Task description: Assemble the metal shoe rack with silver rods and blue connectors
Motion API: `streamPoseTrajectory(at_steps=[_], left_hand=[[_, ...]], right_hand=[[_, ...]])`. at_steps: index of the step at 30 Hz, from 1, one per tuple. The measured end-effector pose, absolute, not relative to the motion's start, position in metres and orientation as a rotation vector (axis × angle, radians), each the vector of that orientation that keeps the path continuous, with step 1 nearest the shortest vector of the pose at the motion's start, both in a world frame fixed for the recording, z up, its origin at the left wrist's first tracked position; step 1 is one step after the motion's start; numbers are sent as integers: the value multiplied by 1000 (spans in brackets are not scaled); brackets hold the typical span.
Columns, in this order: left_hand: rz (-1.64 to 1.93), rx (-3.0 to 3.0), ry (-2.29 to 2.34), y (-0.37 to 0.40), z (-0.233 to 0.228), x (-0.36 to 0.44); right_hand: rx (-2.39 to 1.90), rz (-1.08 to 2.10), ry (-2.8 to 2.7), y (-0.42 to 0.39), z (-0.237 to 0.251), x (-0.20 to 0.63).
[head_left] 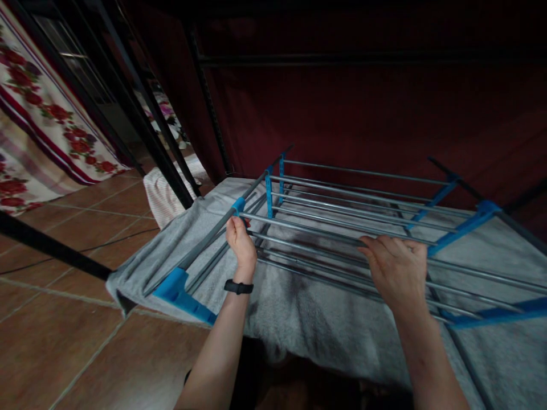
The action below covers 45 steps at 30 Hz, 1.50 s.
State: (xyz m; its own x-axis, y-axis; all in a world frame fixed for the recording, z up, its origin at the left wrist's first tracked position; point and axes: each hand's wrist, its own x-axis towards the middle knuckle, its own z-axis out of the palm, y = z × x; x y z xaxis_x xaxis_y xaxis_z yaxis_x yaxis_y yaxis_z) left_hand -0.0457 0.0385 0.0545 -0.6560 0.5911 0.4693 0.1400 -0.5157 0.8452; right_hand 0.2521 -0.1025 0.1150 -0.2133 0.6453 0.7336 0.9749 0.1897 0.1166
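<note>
A metal rack of grey tubes with blue plastic joints, which looks like a drying rack (316, 225), lies on a grey cloth (307, 319). My left hand (240, 238), with a dark band on its wrist, is closed around the rack just below a blue joint (238, 205) on the left side tube. My right hand (395, 265) wraps over a long cross tube toward the right, fingers curled on top. Near my left hand, a blue corner piece (182, 293) sits at the rack's front left. Another blue bracket (464, 228) stands beyond my right hand.
Dark metal posts (137, 108) rise at the left, beside a striped cloth (164, 199). A dark red curtain (363, 114) hangs behind the rack. Brown floor tiles (64, 336) and a flowered curtain (55, 114) are at the left. A thin cable (115, 241) crosses the floor.
</note>
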Motion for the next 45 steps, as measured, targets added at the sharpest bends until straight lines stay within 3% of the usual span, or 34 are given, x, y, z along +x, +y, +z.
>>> streamPoseTrajectory(at_steps=[45], left_hand=[[2197,1296,1676,30,64,-38]], right_hand=[[-1485,-669,-1952,-100,120,244]])
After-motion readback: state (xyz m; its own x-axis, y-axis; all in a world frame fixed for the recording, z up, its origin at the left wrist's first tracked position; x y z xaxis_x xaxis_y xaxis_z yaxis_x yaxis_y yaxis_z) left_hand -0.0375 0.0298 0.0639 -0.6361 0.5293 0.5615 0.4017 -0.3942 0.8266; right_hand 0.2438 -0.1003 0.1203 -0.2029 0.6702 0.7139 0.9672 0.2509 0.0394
